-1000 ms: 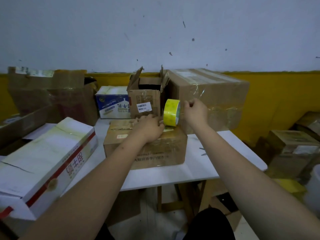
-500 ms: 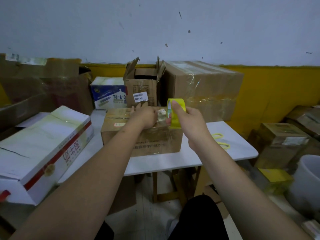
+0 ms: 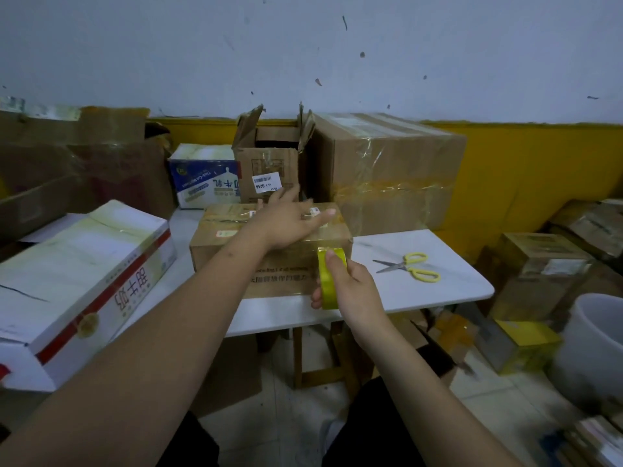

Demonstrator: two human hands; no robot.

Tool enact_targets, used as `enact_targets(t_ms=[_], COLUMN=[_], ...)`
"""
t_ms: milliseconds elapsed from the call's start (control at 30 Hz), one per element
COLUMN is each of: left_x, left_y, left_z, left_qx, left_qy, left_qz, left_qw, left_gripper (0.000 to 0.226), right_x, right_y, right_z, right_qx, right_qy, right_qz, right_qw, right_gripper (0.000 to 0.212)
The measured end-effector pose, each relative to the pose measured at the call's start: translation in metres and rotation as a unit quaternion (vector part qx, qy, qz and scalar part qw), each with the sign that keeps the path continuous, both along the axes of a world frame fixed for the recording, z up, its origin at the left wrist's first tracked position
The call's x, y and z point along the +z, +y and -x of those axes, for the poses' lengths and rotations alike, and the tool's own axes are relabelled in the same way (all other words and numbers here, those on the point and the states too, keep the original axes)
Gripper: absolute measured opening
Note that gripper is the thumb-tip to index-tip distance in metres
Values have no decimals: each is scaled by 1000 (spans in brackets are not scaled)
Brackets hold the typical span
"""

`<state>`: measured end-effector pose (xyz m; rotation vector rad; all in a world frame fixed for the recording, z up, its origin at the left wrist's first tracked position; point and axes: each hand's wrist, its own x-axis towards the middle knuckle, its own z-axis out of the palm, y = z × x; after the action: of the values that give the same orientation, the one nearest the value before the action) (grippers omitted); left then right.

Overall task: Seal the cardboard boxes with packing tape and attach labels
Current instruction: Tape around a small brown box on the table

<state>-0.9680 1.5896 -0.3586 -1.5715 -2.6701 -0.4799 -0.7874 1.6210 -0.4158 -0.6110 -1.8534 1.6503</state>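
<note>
In the head view, the roll of yellow-green packing tape [image 3: 329, 280], which half a second ago was held level with the top of the small brown cardboard box [image 3: 269, 244] at its right end, is now low against the box's near face at the right corner, close to the near edge of the white desk [image 3: 438, 294]. The right hand [image 3: 352, 291] grips the roll, thumb on top of its rim and fingers curled under it. The left hand [image 3: 290, 220], which was pressing down close to the roll, now lies flat and spread on the box top, fingers straight and reaching toward the far right. I judge that a strip has been drawn across the top and down over the near edge, so this seam is nearly sealed; cutting the tape should come next, and the yellow-handled scissors [image 3: 409, 267] lie on the desk to the right of the box, near but apart from it. The clear tape itself is hard to make out against the glossy cardboard, so I cannot tell where the strip ends or whether it is fully stuck down. The left hand hides part of the box top, including a small pale sticker beside the fingers. A white barcode label [image 3: 267, 183] shows on the open-flapped brown box [image 3: 269, 163] at the far side; its print is too small to read. The white bucket [image 3: 593, 345] at the right is blurred and cut off.
</note>
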Motion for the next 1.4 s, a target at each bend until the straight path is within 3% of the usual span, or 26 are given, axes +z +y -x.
enact_targets(t_ms=[67,133,333,433,533,600,667,800,900,967,1067,1133,1200,1267,1333,1400], left_x=[-3,-7,-6,-6,1,2,-1,-11,-20,-31,-41,-43,-42,-43,-46,-48], left_y=[-6,-7,6,9,5,0,-5,-17,-33,-37,-29,-22,-18,-15,-12,-11], left_z=[-5,-5,0,2,5,4,1,-7,-39,-63,-82,-85,-87,-88,-91,-97], left_qx=[-114,-182,-196,-185,-173,-169,-146,-68,39,110,172,198,202,182,158,157], left_qy=[37,73,62,72,122,134,80,45,-37,-135,-304,-427,-513,-554,-567,-563], left_qz=[-36,-6,53,58,45,9,-59,-235,-404,-441,-376,-307,-274,-302,-347,-358], left_qw=[992,980,977,978,976,977,984,968,913,881,858,827,788,754,731,728], left_gripper=[85,86,65,61,59,57,56,35,17,16,33,42,45,43,34,28], right_x=[-4,-10,-9,-11,-31,-36,-31,-10,-3,0,0,5,16,36,58,68], right_y=[1,5,9,40,122,178,212,225,233,239,239,226,202,168,131,98], right_z=[-2,-3,2,-1,-17,-32,-43,-49,-50,-48,-45,-43,-36,-15,17,51], right_qx=[7,19,58,-1,-104,-78,-8,45,58,51,24,-9,-46,-58,-11,44], right_qy=[2,3,-18,-21,-116,-269,-390,-447,-482,-519,-510,-443,-327,-155,-32,-9], right_qz=[-4,-21,-75,-150,-360,-467,-496,-497,-519,-509,-464,-430,-362,-272,-255,-271], right_qw=[1000,1000,995,988,920,839,776,743,704,685,724,786,872,948,966,962], right_gripper=[44,46,51,49,27,32,37,33,36,25,46,50,44,31,24,17])
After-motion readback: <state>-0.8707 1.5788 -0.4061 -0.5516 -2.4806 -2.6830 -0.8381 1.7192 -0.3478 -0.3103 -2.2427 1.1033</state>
